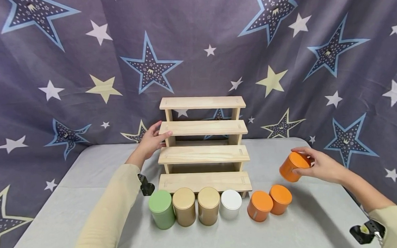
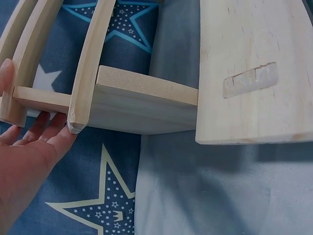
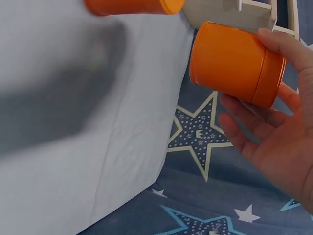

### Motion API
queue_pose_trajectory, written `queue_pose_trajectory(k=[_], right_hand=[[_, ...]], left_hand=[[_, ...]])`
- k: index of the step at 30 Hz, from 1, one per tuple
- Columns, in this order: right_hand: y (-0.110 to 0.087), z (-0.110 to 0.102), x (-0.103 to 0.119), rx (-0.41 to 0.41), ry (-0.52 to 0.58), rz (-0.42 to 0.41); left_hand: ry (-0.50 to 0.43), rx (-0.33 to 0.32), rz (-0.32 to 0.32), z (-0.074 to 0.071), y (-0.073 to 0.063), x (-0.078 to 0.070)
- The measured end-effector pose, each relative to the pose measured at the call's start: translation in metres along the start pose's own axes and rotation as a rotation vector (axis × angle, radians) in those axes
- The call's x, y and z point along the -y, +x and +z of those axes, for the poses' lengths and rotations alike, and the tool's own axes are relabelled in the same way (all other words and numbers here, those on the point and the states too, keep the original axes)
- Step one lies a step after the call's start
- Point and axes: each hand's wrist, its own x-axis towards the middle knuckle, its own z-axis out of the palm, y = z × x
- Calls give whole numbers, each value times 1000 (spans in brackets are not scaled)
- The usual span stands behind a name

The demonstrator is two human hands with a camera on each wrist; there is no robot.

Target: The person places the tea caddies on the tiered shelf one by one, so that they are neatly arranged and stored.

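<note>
A light wooden stepped shelf (image 1: 203,153) with several tiers stands at the middle of the table. My left hand (image 1: 152,140) grips its left end near the second board from the top, thumb over the board; in the left wrist view the fingers (image 2: 54,134) curl behind the wood. On the right, my right hand (image 1: 321,165) holds an orange canister (image 1: 291,168) by its lid end, slightly tilted over the table. The right wrist view shows thumb and fingers around the canister (image 3: 234,63). Two more orange canisters (image 1: 260,207) stand below it, close together.
Before the shelf's lowest board, a green canister (image 1: 162,210), two gold canisters (image 1: 184,209) and a white canister (image 1: 230,206) stand in a row. The grey cloth-covered table (image 1: 69,218) backs onto a star-patterned curtain (image 1: 196,72).
</note>
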Motion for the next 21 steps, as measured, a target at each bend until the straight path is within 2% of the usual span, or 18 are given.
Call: queue_pose_trajectory(k=[21], right_hand=[[40,2,36,-85,46,-26]], left_hand=[[-28,0,-2,0,1,2]])
